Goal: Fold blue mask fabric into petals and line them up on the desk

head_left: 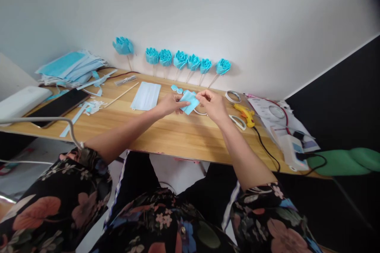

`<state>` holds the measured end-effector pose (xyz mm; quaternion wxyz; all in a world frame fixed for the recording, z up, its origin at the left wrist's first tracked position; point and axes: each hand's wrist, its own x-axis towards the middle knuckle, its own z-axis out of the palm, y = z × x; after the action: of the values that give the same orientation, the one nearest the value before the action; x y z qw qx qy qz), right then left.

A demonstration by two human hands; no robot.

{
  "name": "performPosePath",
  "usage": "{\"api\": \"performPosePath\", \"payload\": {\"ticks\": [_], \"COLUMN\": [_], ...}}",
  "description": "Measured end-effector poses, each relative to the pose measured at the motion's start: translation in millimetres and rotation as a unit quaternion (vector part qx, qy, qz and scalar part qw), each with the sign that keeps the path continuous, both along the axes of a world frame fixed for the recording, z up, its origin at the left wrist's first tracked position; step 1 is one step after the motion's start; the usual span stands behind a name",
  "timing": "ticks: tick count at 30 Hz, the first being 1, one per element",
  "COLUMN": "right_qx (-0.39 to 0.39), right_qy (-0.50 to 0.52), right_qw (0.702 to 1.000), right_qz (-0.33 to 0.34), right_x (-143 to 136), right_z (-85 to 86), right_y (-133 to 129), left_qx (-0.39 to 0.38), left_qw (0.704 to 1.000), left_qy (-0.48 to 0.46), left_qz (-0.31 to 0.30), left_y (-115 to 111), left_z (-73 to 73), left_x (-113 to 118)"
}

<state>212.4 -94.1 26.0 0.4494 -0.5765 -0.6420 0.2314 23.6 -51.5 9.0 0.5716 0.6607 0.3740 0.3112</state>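
Left hand (pixel 170 104) grips light-blue, square fabric piece (pixel 190 101) between both hands. Right hand (pixel 212 104) apparently pinches its edge.

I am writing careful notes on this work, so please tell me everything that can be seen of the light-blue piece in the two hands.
The light-blue piece is small, flat and roughly four-sided, and looks like thin, soft fabric. It is held above the wooden table, tilted so that one corner points down toward the near edge. The left hand grips its left side, thumb on top; the right hand pinches near its right corner. Any fine folds are too small to tell.
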Motion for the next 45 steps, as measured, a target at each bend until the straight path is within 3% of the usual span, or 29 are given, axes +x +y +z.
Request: {"api": "performPosePath", "payload": {"ticks": [5, 10, 17, 22, 24, 26, 29, 35, 38, 41, 45], "right_qx": [-0.071, -0.082, -0.052, -0.056, -0.063, -0.072, -0.096, -0.021, -0.022, -0.023, -0.004], "right_qy": [0.085, 0.131, 0.139, 0.140, 0.100, -0.019, -0.222, -0.389, -0.428, -0.429, -0.311], "right_qw": [0.993, 0.983, 0.989, 0.988, 0.993, 0.997, 0.970, 0.920, 0.902, 0.901, 0.950], "right_qz": [0.039, 0.098, 0.027, 0.023, 0.017, 0.001, -0.020, 0.030, 0.054, 0.057, -0.001], "right_x": [7.5, 3.0, -7.8, 1.5, 12.5, 23.7, 32.5, 18.7, 8.8, 1.8, 4.0], "right_z": [-7.6, -11.4, -29.5, -34.3, -35.4, -36.6, -36.9, -32.3, -32.9, -37.4, -45.5], "right_y": [2.5, 4.9, 28.5, 40.9, 38.5, 31.3, 18.7, 27.1, 40.8, 48.4, 50.2], "left_qx": [0.010, 0.017, 0.008, 0.019, 0.007, -0.001, -0.010, 0.002, 0.019, 0.027, 0.008], "left_qw": [0.999, 1.000, 0.998, 0.993, 0.993, 0.995, 0.999, 0.999, 0.996, 0.992, 0.992], "left_qy": [-0.020, -0.022, -0.049, -0.080, -0.072, -0.056, -0.033, -0.002, 0.020, 0.034, 0.026], "left_qz": [0.023, 0.002, 0.032, 0.086, 0.098, 0.082, 0.015, -0.048, -0.082, -0.117, -0.120], "left_y": [10.6, 16.8, 25.1, 40.3, 46.3, 49.1, 46.7, 40.2, 38.8, 36.3, 34.6], "left_z": [-0.7, -10.6, -10.3, -8.1, -10.2, -12.9, -16.1, -23.8, -29.4, -32.5, -31.6], "left_x": [-11.1, -8.7, -1.2, -8.0, -14.2, -19.5, -21.7, -18.3, -22.8, -27.7, -29.2]}}
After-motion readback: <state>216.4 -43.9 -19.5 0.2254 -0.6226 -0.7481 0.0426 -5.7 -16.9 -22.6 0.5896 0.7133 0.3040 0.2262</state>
